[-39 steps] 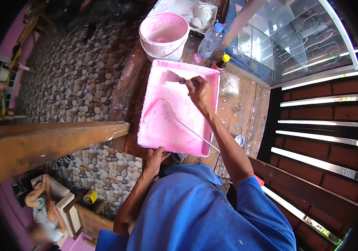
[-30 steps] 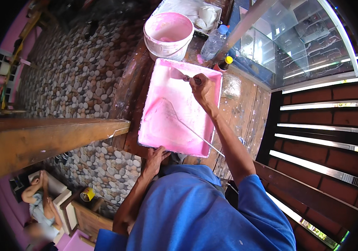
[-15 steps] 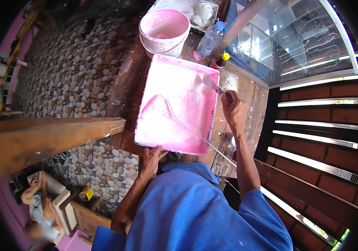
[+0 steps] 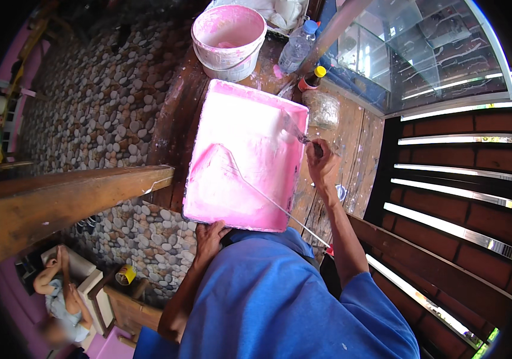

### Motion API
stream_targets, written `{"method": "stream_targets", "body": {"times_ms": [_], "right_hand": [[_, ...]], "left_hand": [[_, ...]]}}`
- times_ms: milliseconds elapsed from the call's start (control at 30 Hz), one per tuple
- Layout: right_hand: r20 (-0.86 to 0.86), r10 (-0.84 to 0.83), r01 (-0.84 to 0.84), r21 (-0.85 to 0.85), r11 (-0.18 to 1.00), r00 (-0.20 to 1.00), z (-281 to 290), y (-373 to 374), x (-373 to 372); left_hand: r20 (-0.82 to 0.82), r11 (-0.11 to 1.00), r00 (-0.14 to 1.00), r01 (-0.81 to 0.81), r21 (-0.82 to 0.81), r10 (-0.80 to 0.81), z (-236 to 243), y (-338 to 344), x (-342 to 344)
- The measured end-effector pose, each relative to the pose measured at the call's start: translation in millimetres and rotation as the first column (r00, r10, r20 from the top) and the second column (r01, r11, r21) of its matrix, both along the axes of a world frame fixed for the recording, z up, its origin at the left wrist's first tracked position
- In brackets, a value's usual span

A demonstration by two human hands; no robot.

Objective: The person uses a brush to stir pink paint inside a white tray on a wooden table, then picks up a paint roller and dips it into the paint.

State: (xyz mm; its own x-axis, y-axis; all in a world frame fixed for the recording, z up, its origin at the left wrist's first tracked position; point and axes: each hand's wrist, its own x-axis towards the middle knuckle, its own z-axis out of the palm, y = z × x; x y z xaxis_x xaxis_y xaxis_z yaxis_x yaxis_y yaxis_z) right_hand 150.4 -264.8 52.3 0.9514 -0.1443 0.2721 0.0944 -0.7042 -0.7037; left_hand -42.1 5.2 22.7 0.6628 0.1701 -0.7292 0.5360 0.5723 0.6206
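Note:
A wide paint tray (image 4: pixel 250 206) coated in pink and white paint lies in front of me, its near edge close to my blue shirt. My left hand (image 4: pixel 211 238) grips the tray's near left edge, its fingers partly hidden by the rim. In my closed right hand (image 4: pixel 322 160) is the dark handle of a putty knife (image 4: pixel 293 129). Its paint-smeared blade reaches over the tray's right side, against the wet paint. A paint roller (image 4: pixel 213 154) thick with pink rests inside, and its thin metal rod slants over the near right rim toward a red end beside my right forearm.
Beyond the tray stand a paint-stained bucket (image 4: pixel 228 61), a clear bottle with a blue cap (image 4: pixel 297 49) and a small dark bottle with a yellow cap (image 4: pixel 313 79). A glass case (image 4: pixel 417 57) is at the far right. A wooden beam (image 4: pixel 76 200) juts in from the left. Another person sits lower left.
The tray has shifted toward me, away from the bucket, with my left hand on its edge. My right hand and the putty knife have come nearer too. The roller moved along with the tray.

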Motion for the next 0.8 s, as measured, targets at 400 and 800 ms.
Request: {"method": "stream_targets", "body": {"times_ms": [400,800], "right_hand": [[-0.261,-0.027,0.140,0.427,0.893,0.965,-10.7,-3.1,-26.0],[-0.296,-0.113,0.226,0.384,0.895,0.949,-12.0,-3.0,-29.3]], "left_hand": [[0.063,0.999,0.998,-0.022,-0.037,0.024,-6.7,2.1,-13.0],[0.090,0.998,0.995,0.040,-0.040,-0.036,20.2,0.2,-5.0]]}}
